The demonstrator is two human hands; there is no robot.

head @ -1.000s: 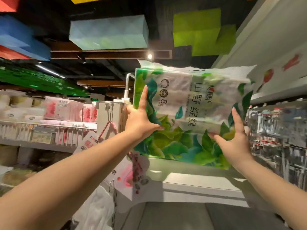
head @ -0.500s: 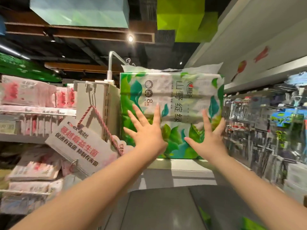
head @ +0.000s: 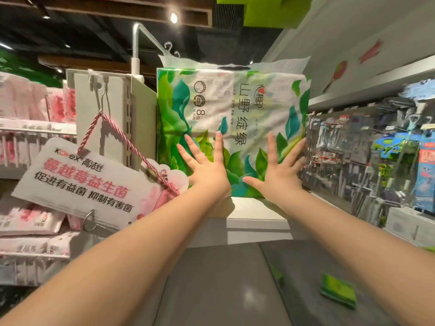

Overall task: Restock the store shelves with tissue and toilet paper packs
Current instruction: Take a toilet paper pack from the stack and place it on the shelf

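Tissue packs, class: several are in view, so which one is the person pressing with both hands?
The green leaf-printed pack standing upright on the top shelf; left hand and right hand lie flat on it. The pink packs sit untouched.

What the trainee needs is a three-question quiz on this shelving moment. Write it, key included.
1. True or false: the green tissue pack stands upright on the white shelf top.
2. How do the left hand and the right hand meet the pack?
A. Flat against its front, fingers spread
B. Curled round its top edge
C. Both away from it
3. Fill in: the hanging sign on the pink cord is on the pack's ____ side.

Key: 1 true; 2 A; 3 left.
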